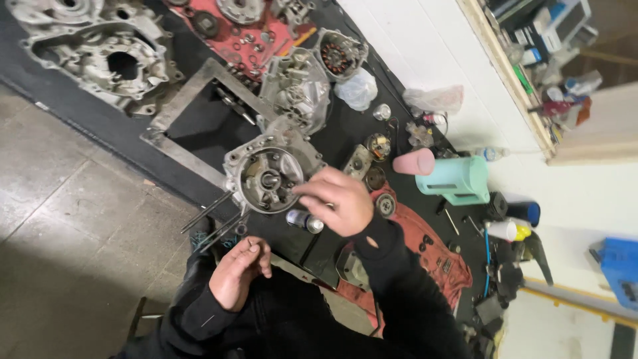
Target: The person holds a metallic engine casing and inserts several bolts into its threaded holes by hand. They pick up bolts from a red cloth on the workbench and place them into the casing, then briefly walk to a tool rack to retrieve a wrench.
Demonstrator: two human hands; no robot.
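**Hands at the engine case, mid-frame**

I see the round engine case [269, 174] sitting centre frame on the black bench [80, 100], its open face turned up toward me, long studs [211, 216] running out toward the lower left. My right hand [339, 199] hovers at the case's right rim, fingers bunched together, tips touching it. My left hand [240, 272], lower centre, pinches a tiny part I cannot make out. A small cylinder [304, 221] lies just below the right hand.

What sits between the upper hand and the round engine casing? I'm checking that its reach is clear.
Nothing visible does. The right hand has its fingertips at the rim of the engine casing. A small metal cylinder lies under the hand, off to the side, not between them.
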